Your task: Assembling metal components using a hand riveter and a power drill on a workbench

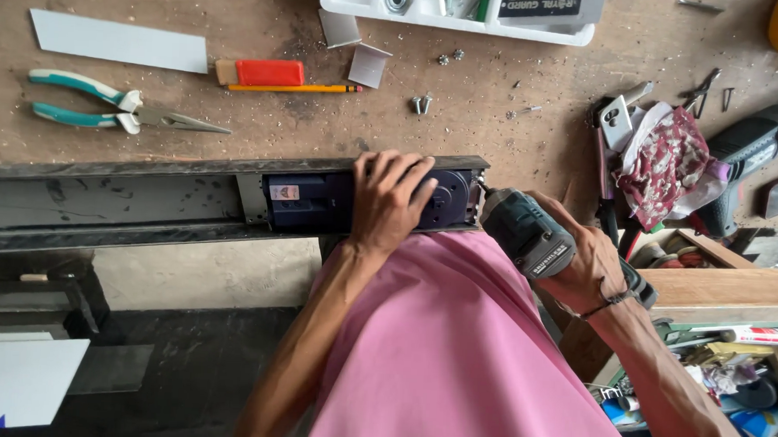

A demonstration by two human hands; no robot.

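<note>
Looking down at the worktop (240, 28), I see a long black rail (127, 200) lying across its near edge, with a dark blue unit (315, 200) seated in its right end. My left hand (390, 197) lies flat over that unit, fingers spread, pressing rather than clasping. My right hand (584, 266) is wrapped tight around a drill (524, 233), its nose set against the rail's end.

The rail overhangs the edge, so a hard push from the drill could slide or tip it. The bit could skip off the screw, which I cannot see, and the left fingertips sit close by. Loose screws (422, 104) lie well back on the worktop and could roll if the rail jolts. Pliers (114, 106) and a pencil (294, 88) lie well apart.
</note>
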